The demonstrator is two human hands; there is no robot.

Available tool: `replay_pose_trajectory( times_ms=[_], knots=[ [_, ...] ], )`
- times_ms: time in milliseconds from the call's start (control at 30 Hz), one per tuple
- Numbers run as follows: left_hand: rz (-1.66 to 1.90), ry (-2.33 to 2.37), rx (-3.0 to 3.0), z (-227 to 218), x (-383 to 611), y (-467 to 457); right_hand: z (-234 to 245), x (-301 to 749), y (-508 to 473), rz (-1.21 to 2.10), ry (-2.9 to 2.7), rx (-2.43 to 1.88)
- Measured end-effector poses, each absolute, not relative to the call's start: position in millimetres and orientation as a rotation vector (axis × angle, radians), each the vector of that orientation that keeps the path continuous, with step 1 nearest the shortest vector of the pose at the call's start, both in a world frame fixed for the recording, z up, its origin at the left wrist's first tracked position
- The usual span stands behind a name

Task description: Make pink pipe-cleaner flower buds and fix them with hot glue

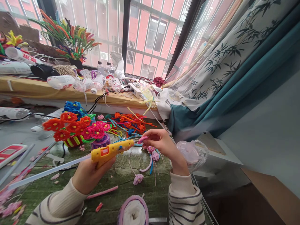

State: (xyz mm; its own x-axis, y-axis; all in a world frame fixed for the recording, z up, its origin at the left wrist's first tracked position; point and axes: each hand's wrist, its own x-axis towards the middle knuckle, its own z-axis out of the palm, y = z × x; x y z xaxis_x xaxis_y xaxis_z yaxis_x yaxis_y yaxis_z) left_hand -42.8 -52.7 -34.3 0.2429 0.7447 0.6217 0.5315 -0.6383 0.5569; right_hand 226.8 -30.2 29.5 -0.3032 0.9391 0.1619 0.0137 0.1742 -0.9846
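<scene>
My left hand [90, 173] is closed round the grip of a yellow glue gun [110, 151], whose clear glue stick [47, 172] juts out to the left behind it. The gun's nozzle points right and meets a small pink pipe-cleaner piece [142, 139] pinched in the fingers of my right hand [160, 143]. Both hands hover over a green mossy-print table [126, 178]. Small pink pipe-cleaner flowers [153, 153] hang or lie just under my right hand.
Orange and pink pipe-cleaner flower pots [75, 128] stand at the left. Loose coloured pipe cleaners [131, 122] lie behind the hands. A purple-rimmed white roll [134, 212] sits at the near edge. A cluttered window ledge [70, 90] with bottles runs behind; a curtain [234, 62] hangs at the right.
</scene>
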Motion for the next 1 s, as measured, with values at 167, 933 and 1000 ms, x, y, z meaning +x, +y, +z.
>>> replay_pose_trajectory(
  times_ms=[167,933,1000],
  knots=[
    [1.305,1.195,2.279,-36.1,-44.0,-51.2,28.7,229.0,-29.4,1.287,-1.546,-0.954],
    [1.126,1.274,2.224,-46.1,-50.5,-50.3,28.0,231.4,-30.8,1.307,-1.512,-0.907],
    [1.100,1.275,2.257,-42.5,-48.4,-50.5,29.0,232.3,-31.2,1.312,-1.509,-0.890]
  ],
)
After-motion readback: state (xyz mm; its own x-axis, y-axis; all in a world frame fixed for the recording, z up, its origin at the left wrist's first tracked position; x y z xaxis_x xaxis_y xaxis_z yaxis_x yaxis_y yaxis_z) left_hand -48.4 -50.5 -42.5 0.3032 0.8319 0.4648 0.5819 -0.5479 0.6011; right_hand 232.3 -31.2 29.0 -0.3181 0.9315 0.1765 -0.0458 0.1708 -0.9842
